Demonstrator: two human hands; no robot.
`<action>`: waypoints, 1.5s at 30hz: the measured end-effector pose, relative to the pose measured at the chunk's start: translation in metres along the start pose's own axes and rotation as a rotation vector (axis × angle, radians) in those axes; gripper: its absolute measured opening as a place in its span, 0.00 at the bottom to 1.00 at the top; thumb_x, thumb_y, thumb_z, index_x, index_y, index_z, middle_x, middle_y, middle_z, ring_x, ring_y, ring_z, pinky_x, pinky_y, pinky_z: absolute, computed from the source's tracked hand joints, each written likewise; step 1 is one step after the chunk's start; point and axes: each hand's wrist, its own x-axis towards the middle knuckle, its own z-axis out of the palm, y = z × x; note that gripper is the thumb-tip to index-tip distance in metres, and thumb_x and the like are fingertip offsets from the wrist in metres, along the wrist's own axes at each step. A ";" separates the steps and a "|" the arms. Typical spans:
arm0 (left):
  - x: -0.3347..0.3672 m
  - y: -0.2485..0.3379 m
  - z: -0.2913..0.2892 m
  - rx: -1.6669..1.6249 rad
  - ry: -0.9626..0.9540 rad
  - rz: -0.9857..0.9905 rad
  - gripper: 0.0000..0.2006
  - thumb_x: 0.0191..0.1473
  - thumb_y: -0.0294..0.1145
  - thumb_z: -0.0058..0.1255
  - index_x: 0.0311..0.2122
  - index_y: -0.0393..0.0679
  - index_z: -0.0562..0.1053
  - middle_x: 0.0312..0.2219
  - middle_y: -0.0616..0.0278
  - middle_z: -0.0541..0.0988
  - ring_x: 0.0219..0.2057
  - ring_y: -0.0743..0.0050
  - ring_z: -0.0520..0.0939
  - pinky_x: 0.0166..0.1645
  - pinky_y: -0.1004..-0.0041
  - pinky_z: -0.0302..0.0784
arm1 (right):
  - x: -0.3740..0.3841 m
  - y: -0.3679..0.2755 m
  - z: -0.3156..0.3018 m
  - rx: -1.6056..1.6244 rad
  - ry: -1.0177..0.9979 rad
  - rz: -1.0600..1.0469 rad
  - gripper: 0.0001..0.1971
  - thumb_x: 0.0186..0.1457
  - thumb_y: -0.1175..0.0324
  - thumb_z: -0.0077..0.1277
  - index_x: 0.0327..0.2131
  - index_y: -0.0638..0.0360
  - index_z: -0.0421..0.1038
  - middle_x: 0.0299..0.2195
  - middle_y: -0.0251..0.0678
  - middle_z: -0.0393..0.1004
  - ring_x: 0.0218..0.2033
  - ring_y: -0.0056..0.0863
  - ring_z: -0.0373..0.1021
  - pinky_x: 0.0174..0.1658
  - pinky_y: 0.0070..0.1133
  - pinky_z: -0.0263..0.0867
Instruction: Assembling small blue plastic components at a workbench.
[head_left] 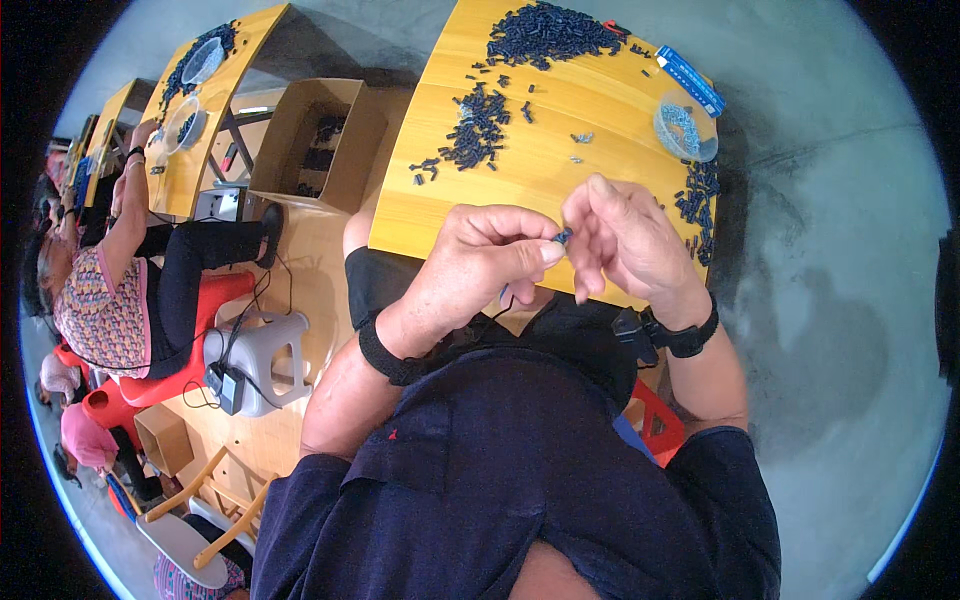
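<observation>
My left hand pinches a small black plastic part between thumb and forefinger, above the table's near edge. Close beside it is my right hand, its thumb raised and its fingers loosely curved and apart; nothing shows in it. On the yellow wooden table, a small heap of black plastic parts lies beyond my left hand. A larger pile of black parts covers the far end. Several small silvery pieces lie loose in the middle. More black parts line the right edge.
A clear plastic bowl of small shiny pieces and a blue box stand at the right edge. To the left are an open cardboard box, a grey stool, cables, and a co-worker at another table.
</observation>
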 end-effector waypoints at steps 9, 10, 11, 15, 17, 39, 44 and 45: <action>-0.003 0.005 0.004 0.041 0.024 0.063 0.06 0.51 0.28 0.55 0.34 0.39 0.76 0.22 0.69 0.78 0.19 0.90 0.70 0.21 0.87 0.62 | -0.003 0.020 0.006 0.322 -0.232 0.204 0.32 0.60 0.42 0.31 0.26 0.67 0.66 0.14 0.37 0.69 0.08 0.23 0.65 0.14 0.21 0.69; -0.003 0.005 0.004 0.036 0.015 0.058 0.06 0.51 0.28 0.55 0.34 0.39 0.76 0.22 0.69 0.78 0.19 0.90 0.70 0.21 0.87 0.62 | -0.002 0.021 0.005 0.320 -0.234 0.201 0.30 0.60 0.44 0.32 0.26 0.66 0.67 0.13 0.37 0.68 0.07 0.23 0.64 0.14 0.21 0.69; -0.002 0.005 0.003 0.036 0.016 0.059 0.06 0.51 0.28 0.55 0.34 0.39 0.76 0.22 0.69 0.78 0.19 0.90 0.70 0.21 0.87 0.62 | -0.002 0.022 0.005 0.318 -0.236 0.197 0.29 0.61 0.45 0.33 0.26 0.66 0.67 0.13 0.37 0.68 0.07 0.22 0.63 0.14 0.22 0.69; 0.000 -0.002 -0.001 0.090 -0.067 0.151 0.06 0.53 0.26 0.52 0.35 0.37 0.76 0.22 0.67 0.78 0.20 0.91 0.72 0.21 0.87 0.65 | -0.002 0.024 0.012 0.355 -0.227 0.196 0.26 0.61 0.48 0.35 0.26 0.65 0.66 0.12 0.35 0.66 0.06 0.20 0.61 0.14 0.22 0.69; -0.001 -0.003 -0.003 0.106 -0.090 0.183 0.06 0.54 0.25 0.51 0.35 0.36 0.76 0.22 0.67 0.78 0.21 0.91 0.73 0.22 0.87 0.65 | -0.002 0.023 0.016 0.307 -0.172 0.185 0.25 0.61 0.48 0.35 0.25 0.63 0.65 0.12 0.32 0.64 0.06 0.19 0.61 0.14 0.23 0.69; 0.001 0.000 0.006 0.117 -0.010 0.108 0.04 0.52 0.19 0.50 0.33 0.33 0.76 0.24 0.62 0.79 0.27 0.81 0.78 0.32 0.80 0.75 | -0.007 0.037 0.026 0.317 0.003 0.158 0.25 0.61 0.47 0.35 0.22 0.60 0.62 0.12 0.27 0.58 0.07 0.16 0.57 0.16 0.24 0.69; 0.004 -0.003 0.005 0.182 -0.032 0.204 0.03 0.51 0.20 0.51 0.30 0.33 0.75 0.21 0.62 0.78 0.23 0.84 0.77 0.26 0.83 0.73 | -0.006 0.034 0.013 0.400 -0.175 0.320 0.26 0.60 0.44 0.33 0.18 0.55 0.59 0.10 0.28 0.58 0.05 0.18 0.56 0.13 0.25 0.69; 0.004 0.000 0.004 0.175 -0.056 0.133 0.03 0.52 0.20 0.50 0.31 0.32 0.75 0.22 0.61 0.79 0.25 0.82 0.78 0.30 0.82 0.74 | -0.006 0.034 0.013 0.401 -0.174 0.321 0.26 0.60 0.44 0.33 0.18 0.55 0.59 0.10 0.28 0.58 0.05 0.18 0.56 0.13 0.25 0.69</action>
